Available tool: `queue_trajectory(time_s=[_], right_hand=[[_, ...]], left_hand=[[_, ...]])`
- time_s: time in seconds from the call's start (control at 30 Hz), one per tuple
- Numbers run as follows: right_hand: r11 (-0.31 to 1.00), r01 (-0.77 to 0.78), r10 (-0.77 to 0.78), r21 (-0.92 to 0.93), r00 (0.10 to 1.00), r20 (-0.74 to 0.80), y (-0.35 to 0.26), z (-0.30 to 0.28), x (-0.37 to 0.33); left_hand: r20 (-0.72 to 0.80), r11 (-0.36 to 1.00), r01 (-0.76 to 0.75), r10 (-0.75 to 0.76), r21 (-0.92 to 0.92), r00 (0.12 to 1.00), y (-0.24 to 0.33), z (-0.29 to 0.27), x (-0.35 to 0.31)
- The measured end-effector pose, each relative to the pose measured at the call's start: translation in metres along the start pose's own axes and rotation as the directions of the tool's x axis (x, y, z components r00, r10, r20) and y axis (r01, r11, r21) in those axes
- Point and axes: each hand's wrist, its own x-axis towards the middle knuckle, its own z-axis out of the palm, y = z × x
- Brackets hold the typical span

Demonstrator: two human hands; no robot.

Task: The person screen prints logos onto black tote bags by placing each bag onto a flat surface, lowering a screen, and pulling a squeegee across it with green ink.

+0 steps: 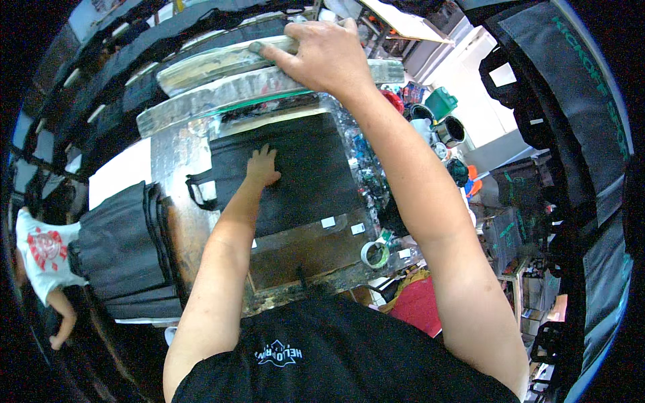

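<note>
A black fabric bag [309,185] lies spread on the worktable [295,258], its handle loop [200,191] sticking out to the left. My left hand [263,165] rests flat on the bag with its fingers spread. Beyond the bag, a paint-stained wooden screen printing frame [269,91] stands tilted up, seen nearly edge-on. At its upper bar, my right hand [327,55] is closed over the wood, the thumb stretched along the near side. The tips of the right fingers are partly hidden.
Stacked black bags [121,248] lie at the left, near a person [50,248] in a white shirt. A tape roll [375,254] sits at the table's near right edge. Paint tubs [450,131] and a green container [441,103] stand right. Black bags [571,80] hang far right.
</note>
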Motion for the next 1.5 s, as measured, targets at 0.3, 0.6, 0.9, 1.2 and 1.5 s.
queue_trajectory(time_s=[0.3,0.6,0.9,1.2,1.5], right_hand=[[0.999,-0.028,0.029,-0.018,0.999,0.043,-0.014,-0.005,0.004],[0.997,-0.071,0.071,0.008,0.997,-0.034,0.005,-0.006,-0.018],[0.990,-0.091,0.090,0.108,0.996,0.014,-0.013,-0.015,-0.023],[0.815,-0.236,0.434,0.529,0.854,-0.288,-0.062,-0.018,-0.239],[0.492,-0.839,0.866,-0.233,0.498,0.034,0.020,-0.047,-0.463]], left_hand=[[-0.481,0.978,-0.206,0.188,0.016,0.856,0.046,-0.046,-0.054],[-0.736,0.806,-0.246,0.592,0.538,0.328,0.103,-0.348,-0.137],[-0.567,0.881,0.024,0.283,0.473,0.773,0.074,-0.343,-0.125],[-0.566,0.869,-0.097,0.397,0.485,0.723,0.039,-0.354,-0.095],[-0.555,0.869,-0.144,0.421,0.473,0.717,0.024,-0.376,-0.069]])
